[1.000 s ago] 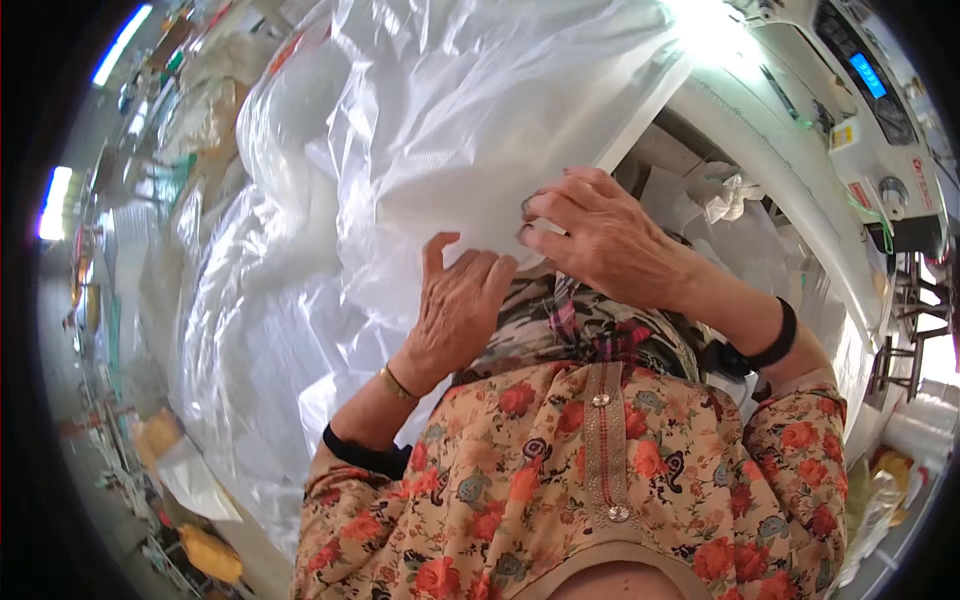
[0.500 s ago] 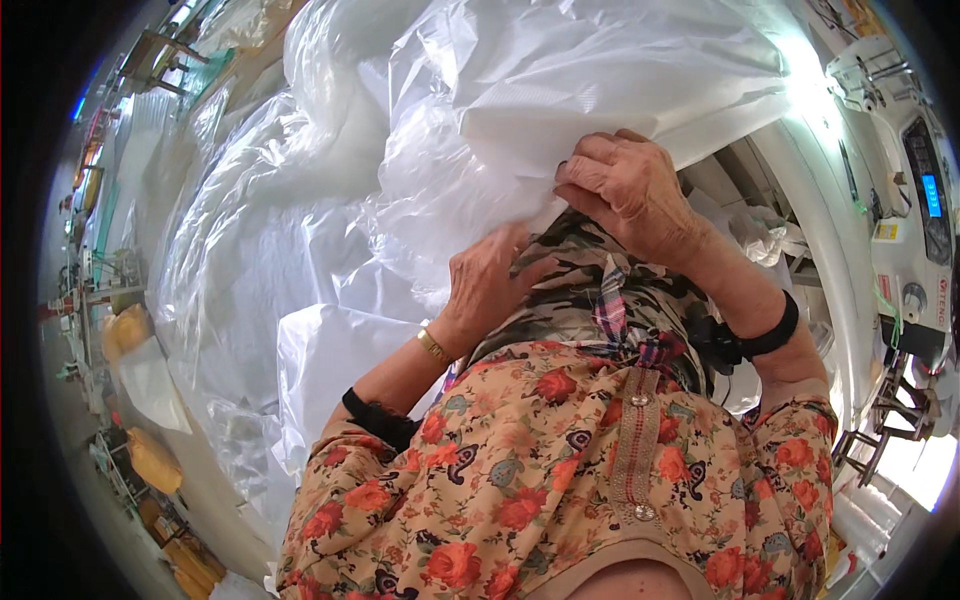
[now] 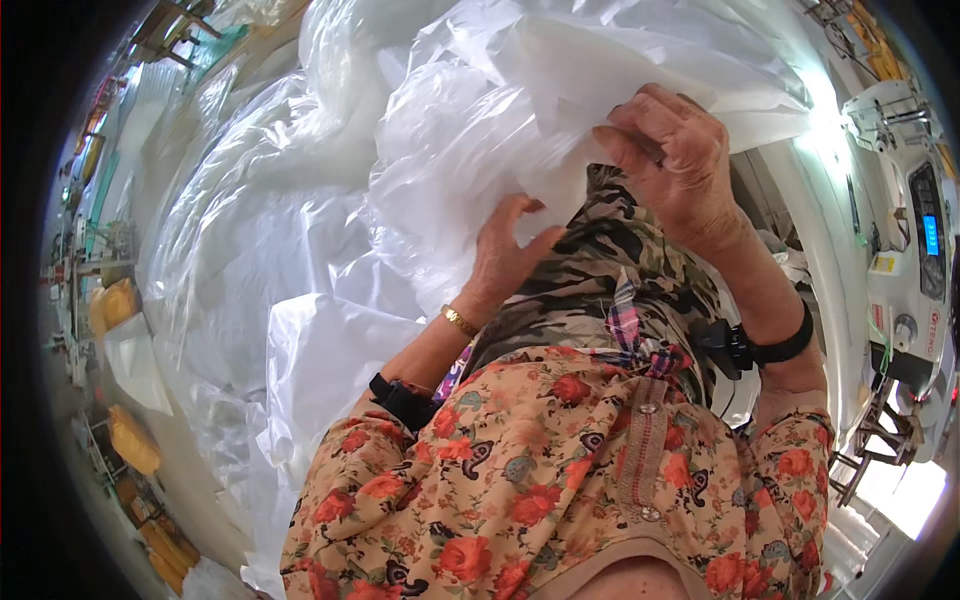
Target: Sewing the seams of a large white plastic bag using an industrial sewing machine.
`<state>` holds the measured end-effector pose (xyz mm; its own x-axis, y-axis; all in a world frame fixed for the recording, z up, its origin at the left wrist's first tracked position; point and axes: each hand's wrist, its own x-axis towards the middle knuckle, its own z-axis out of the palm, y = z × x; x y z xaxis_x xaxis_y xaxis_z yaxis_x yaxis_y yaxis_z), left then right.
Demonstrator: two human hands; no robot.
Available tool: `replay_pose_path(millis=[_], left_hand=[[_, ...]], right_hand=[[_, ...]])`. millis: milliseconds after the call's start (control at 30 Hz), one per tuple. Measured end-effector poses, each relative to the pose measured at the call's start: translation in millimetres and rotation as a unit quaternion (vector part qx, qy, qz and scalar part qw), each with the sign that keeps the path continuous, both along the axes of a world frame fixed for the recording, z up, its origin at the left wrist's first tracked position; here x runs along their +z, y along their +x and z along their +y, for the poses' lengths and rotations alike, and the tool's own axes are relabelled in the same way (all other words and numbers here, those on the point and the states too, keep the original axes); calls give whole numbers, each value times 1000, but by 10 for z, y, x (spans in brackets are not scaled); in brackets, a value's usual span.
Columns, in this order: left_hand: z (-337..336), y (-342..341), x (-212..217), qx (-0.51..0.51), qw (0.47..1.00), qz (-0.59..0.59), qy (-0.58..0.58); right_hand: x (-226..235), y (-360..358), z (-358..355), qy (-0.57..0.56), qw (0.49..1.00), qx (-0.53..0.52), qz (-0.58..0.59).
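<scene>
A large heap of white translucent plastic sheeting (image 3: 440, 140) spreads in front of me and over my lap, its folds crumpled and shiny. My right hand (image 3: 675, 165) is raised at the sheet's near edge, fingers curled and pinched on the plastic. Lower and to the left, my left hand (image 3: 508, 255) has its thumb and fingers apart beside the sheet, holding nothing; some fingertips are against or just over the plastic, I cannot tell which. Below both hands are my camouflage-patterned trousers (image 3: 590, 270).
At the right stands a white sewing machine (image 3: 905, 230) with a small lit blue display, on a pale table (image 3: 830, 270). More plastic (image 3: 335, 350) lies folded at my left. Along the far left are yellow bundles (image 3: 130, 440) and a wooden stool (image 3: 170, 30).
My right hand has risen up and to the right with the sheet's edge. My left hand has shifted slightly, its thumb and fingers now wider apart.
</scene>
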<state>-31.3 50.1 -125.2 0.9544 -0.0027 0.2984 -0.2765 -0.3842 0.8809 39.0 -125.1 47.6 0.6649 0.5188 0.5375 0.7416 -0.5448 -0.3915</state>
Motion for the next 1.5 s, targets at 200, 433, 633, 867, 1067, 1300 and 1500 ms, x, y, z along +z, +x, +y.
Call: replay_pose_path(millis=[200,433,633,867,1067,1300,1500], left_hand=[[-133,-8,-104,7,993,85,78],[-223,180,-137,121,990,-31,72],[-93,498,-204,85,975,-124,165],[-85,552,42,251,948,-191,48],[73,603,124,239,960,-145,36],[-88,498,279,78,995,-48,33],[-227,367,191,-48,995,-87,27]], right_hand=[[129,23,47,36,998,-36,27],[255,44,48,79,995,-54,20],[314,23,49,98,992,-80,-1],[420,-39,18,117,990,-80,-3],[390,-34,16,127,990,-62,-19],[479,-34,35,129,988,-88,-2],[445,33,54,135,987,-80,-38]])
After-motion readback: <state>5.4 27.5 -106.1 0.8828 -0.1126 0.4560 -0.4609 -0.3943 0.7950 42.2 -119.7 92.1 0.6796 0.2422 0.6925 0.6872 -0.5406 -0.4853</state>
